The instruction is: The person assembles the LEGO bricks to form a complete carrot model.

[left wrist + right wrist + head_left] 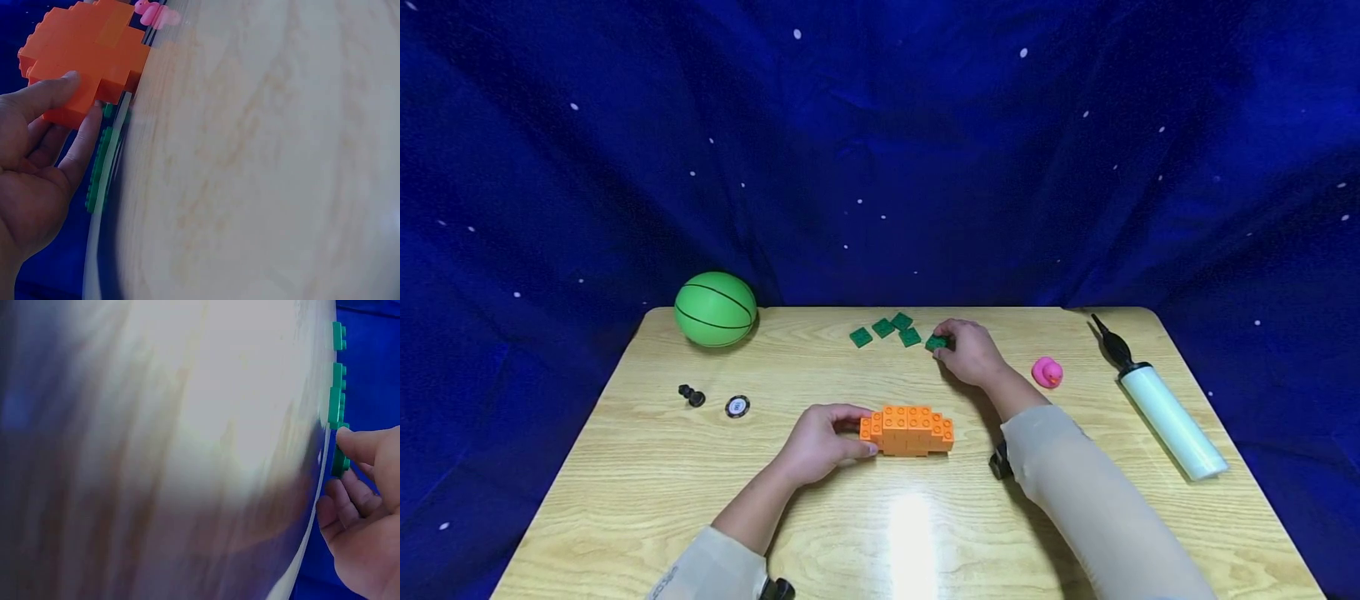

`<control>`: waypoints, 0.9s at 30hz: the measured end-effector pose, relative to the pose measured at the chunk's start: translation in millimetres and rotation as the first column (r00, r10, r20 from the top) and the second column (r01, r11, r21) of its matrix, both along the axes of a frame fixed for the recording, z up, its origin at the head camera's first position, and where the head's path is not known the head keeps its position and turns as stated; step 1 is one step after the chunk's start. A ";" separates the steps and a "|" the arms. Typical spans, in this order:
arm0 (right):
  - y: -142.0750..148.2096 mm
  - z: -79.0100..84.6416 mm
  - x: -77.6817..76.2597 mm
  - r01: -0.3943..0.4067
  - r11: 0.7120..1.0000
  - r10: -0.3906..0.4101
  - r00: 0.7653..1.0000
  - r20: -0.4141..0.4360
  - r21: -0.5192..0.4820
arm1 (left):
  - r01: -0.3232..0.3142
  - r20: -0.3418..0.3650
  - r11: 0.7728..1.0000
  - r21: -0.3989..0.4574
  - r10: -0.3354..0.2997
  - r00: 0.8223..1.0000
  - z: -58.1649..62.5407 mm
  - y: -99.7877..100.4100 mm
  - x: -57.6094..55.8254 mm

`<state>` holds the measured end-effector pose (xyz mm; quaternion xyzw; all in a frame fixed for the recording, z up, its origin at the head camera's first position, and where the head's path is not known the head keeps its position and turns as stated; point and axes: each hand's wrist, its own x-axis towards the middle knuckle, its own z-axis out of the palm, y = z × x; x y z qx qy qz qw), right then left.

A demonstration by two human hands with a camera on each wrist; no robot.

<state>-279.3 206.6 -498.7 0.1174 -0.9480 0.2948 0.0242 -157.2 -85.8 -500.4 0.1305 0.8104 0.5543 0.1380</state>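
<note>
In the head view, take the orange brick build [907, 432] as the centre of your clock. It is in the near middle of the desk [805, 367], studs up, and your left hand [827, 446] holds its 9 o'clock end between thumb and fingers. Your right hand [972, 354] reaches out between 12 and 1 o'clock, narrow, pinching a green brick [936, 342] by its edges. Four loose green bricks [882, 327] lie near it, between 11 and 12 o'clock; draw the pinched one away towards 3 o'clock so you don't nudge them. The pink duck [1047, 372] sits at 2 o'clock, just beyond your right wrist, so keep that forearm from swinging wide.

In the left wrist view, the build fills the 10 to 11 o'clock corner. Your thumb lies flat on its broad face, with fingers at the lower edge: a sound hold, best kept light so the joints aren't stressed. You can't tell here whether the build bears on the desk.

In the right wrist view, the pinched brick is at 3 o'clock, your thumb at its upper end. Keep the studs uncovered and the brick level. Whether it is off the desk isn't clear.
</note>
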 end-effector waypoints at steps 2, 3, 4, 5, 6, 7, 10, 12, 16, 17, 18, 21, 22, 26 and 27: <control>1.4 1.5 2.4 -0.003 1.000 0.003 1.000 0.005 -0.004 | 0.001 0.001 1.000 0.000 -0.001 1.000 -0.1 0.2 -0.6; 1.8 2.3 3.7 -0.006 1.000 0.006 1.000 0.006 -0.006 | 0.002 0.000 1.000 -0.001 -0.002 1.000 0.0 0.3 -1.0; 2.2 3.1 5.2 -0.008 1.000 0.008 1.000 0.005 -0.010 | 0.002 -0.001 1.000 0.000 -0.002 1.000 0.0 0.3 -1.3; 2.5 4.1 6.7 -0.011 1.000 0.011 1.000 0.003 -0.016 | 0.003 -0.002 1.000 0.000 -0.003 1.000 0.1 0.4 -1.6; 2.8 5.4 8.3 -0.014 1.000 0.014 1.000 -0.002 -0.023 | 0.004 -0.003 1.000 0.000 -0.004 1.000 0.2 0.4 -1.9; 3.1 6.6 10.1 -0.020 0.999 0.020 1.000 -0.010 -0.032 | 0.005 -0.003 1.000 0.002 -0.005 1.000 0.2 0.5 -2.1; 3.4 11.9 17.5 -0.042 0.997 0.041 0.999 -0.027 -0.060 | 0.006 -0.005 1.000 0.006 -0.006 1.000 0.3 0.6 -2.7; 3.7 15.2 23.4 -0.061 0.995 0.059 0.998 -0.037 -0.076 | 0.006 -0.003 1.000 0.008 -0.006 1.000 0.4 0.7 -2.7; 3.6 22.2 37.8 -0.099 0.988 0.095 0.995 -0.037 -0.119 | 0.003 0.003 1.000 -0.006 -0.003 1.000 0.2 0.5 -2.0; 3.6 23.6 41.4 -0.109 0.985 0.105 0.994 -0.039 -0.134 | 0.001 0.004 1.000 -0.011 -0.001 1.000 0.1 0.4 -1.7; 3.5 25.3 45.2 -0.120 0.982 0.115 0.992 -0.042 -0.146 | -0.001 0.005 1.000 -0.014 0.001 1.000 0.0 0.4 -1.4; 3.5 28.4 55.2 -0.155 0.972 0.145 0.987 -0.064 -0.178 | 0.000 0.011 1.000 -0.014 0.000 1.000 -0.3 0.5 -0.9; 3.3 29.3 58.2 -0.165 0.969 0.154 0.985 -0.074 -0.182 | 0.002 0.013 1.000 -0.012 -0.001 1.000 -0.3 0.4 -0.9; 2.4 33.5 68.9 -0.201 0.961 0.185 0.977 -0.103 -0.188 | 0.008 0.018 1.000 -0.002 -0.008 1.000 0.1 0.2 -1.0; 2.0 35.3 71.4 -0.209 0.960 0.192 0.976 -0.106 -0.188 | 0.008 0.018 1.000 -0.001 -0.008 1.000 0.3 0.2 -1.1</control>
